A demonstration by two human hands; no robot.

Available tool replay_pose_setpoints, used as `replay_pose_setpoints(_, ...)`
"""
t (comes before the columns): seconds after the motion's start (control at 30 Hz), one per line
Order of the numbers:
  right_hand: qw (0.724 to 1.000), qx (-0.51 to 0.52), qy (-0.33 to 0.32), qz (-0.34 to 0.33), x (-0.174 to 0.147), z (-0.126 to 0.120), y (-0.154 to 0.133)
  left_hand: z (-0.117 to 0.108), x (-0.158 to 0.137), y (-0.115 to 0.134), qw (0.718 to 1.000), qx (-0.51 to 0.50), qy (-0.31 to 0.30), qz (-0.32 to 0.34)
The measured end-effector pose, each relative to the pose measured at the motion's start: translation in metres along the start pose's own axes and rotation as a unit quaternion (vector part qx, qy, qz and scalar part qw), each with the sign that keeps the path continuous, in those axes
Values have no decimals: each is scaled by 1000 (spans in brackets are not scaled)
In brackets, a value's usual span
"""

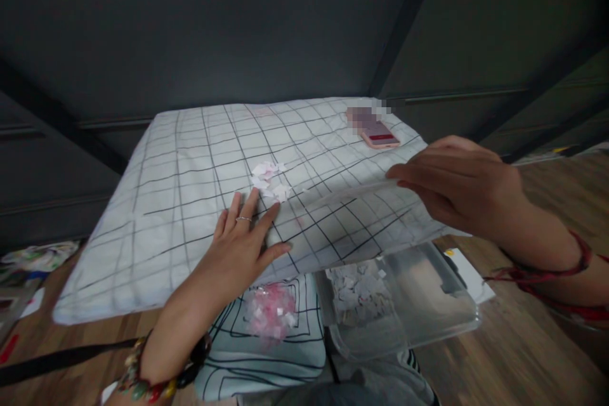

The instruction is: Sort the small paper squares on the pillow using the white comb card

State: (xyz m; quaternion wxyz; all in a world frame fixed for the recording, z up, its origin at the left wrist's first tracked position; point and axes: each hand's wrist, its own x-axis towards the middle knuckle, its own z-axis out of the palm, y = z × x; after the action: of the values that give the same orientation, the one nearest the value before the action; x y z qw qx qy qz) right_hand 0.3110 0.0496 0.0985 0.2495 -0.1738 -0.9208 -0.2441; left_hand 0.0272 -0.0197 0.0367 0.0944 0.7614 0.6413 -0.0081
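My left hand [242, 241] lies flat with fingers spread on a white cloth with a dark grid [185, 184]. Its fingertips reach a small pile of torn white paper scraps [269, 177]. On the right, my right hand [461, 184] is closed in a pinch on the cloth, which rises in a ridge from the middle toward those fingers. Below the near edge, a clear plastic box [419, 317] holds many paper scraps [359, 292] in its left part. Beside the box, a pink and white cluster of bits [271, 314] rests on a pale blue patterned pad [304, 355].
A phone [380, 134] with a pink edge lies at the cloth's back right, partly pixelated. Dark panels with slanted beams [413, 19] stand behind. On the wooden floor [566, 184] are a white card [471, 276] at right and a crumpled bag [40, 258] at left.
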Motion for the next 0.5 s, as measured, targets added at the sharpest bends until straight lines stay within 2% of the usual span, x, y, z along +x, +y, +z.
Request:
replay_pose_setpoints(0.13, 998, -66, -6, -10, 2, 4, 0, -1, -1, 0, 1000, 1, -4, -8)
replay_pose_setpoints(0.3, 1000, -22, 0, -2, 1, 2, -1, -2, 0, 1, 1000, 5, -15, -12)
replay_pose_setpoints(0.43, 998, -57, -5, -3, 0, 2, -5, -1, 0, 0, 1000, 3, -20, -13)
replay_pose_setpoints(0.5, 999, -37, -7, -13, 0, 2, -9, 0, -1, -2, 1000, 1, -19, -15)
